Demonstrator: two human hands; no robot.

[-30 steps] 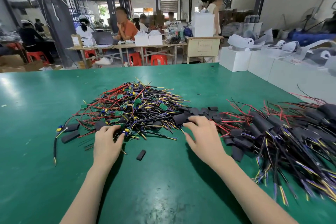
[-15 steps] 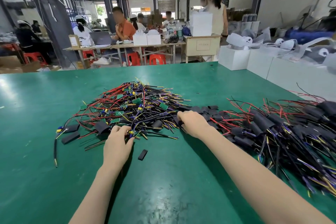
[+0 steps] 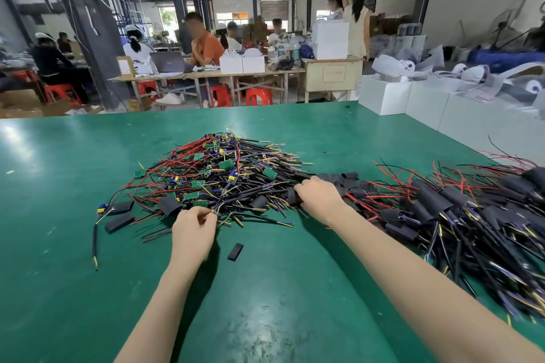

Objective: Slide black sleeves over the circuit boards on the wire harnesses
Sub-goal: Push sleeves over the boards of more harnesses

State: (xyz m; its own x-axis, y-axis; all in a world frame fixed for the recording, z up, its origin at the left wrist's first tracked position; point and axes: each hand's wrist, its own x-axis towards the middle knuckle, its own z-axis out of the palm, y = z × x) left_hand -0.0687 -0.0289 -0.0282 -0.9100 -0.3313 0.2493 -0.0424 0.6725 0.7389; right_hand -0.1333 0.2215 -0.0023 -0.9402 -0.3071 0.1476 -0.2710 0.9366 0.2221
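Unsleeved harness pile (image 3: 224, 177) sits centre on the surface (image 3: 59, 274), sleeved pile (image 3: 460, 215) right, loose sleeves (image 3: 342, 180) between, one sleeve (image 3: 235, 251) nearer.

A single head-worn wide-angle camera is looking forward and down across the green table (image 3: 73, 244) from the person's seat. It is sitting close above the forearms, with the wire pile (image 3: 224, 177) near centre frame. The upper half is taking in the workshop behind. Frame edges are bending, probably from lens distortion. No second view is supplied.
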